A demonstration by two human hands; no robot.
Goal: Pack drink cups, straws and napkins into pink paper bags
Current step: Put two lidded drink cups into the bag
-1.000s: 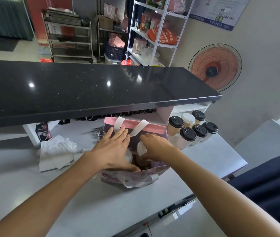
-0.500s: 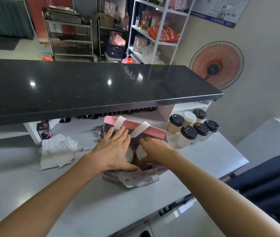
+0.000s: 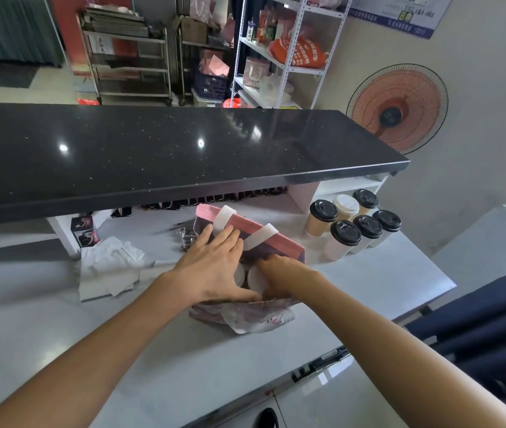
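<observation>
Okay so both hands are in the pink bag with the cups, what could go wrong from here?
1. The pink bag leans under both hands; the white-lidded cups inside could tip if the left hand presses its side further.
2. The right hand reaches deep, so the bag's near paper edge might crease or tear.
3. The waiting cups stand close beside the bag; shifting it could knock them.

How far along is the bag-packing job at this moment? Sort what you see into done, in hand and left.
Done: the pink paper bag stands open on the white counter with white-lidded cups inside. In hand: the left hand lies spread over the bag's mouth while the right hand reaches inside; what it holds is hidden. Left: six lidded cups wait beside the bag, and the napkins lie loose on the counter.
</observation>
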